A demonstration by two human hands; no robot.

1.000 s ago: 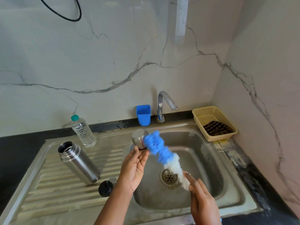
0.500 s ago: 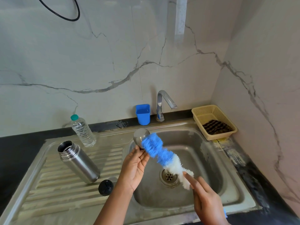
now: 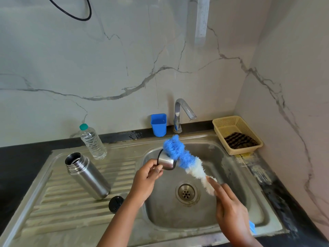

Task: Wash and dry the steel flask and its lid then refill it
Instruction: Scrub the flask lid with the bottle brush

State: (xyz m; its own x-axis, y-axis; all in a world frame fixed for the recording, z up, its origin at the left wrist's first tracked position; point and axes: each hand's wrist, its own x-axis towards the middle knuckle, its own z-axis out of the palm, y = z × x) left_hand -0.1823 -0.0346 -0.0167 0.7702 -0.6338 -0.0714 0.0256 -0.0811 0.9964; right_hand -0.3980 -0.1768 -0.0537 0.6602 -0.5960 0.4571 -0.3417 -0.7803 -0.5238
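The left hand point(image 3: 146, 180), at the centre of the frame, pinches the steel lid cup point(image 3: 166, 162) between thumb and curled fingertips, holding it by the side wall over the left rim of the sink basin point(image 3: 231, 175). A thin black loop hangs round the cup. The right hand point(image 3: 229, 209), lower right, wraps its fingers round the handle of the bottle brush point(image 3: 185, 161), the forefinger lying straight along the white bristles. The blue bristle head touches the lid cup from above and to the right; I cannot tell whether it reaches the inside.

The lid cup looks light, rigid and smooth, so if wet it is probably slippery; a grip on the side wall near the rim, as here, seems safest against the push of the brush. The bristles are soft and will bend.

Left of centre, the steel flask point(image 3: 87, 177) stands open and leaning on the ribbed drainboard point(image 3: 58, 207), well apart from both hands. It is likely heavier, stiff, dent-resistant, best taken round the body. The black stopper point(image 3: 116, 204) lies just beside its base. A plastic water bottle point(image 3: 92, 141) stands behind it; the tap point(image 3: 183, 111), a blue cup point(image 3: 158, 124) and a basket point(image 3: 238, 134) holding a dark cloth point(image 3: 240, 142) sit towards the upper right.
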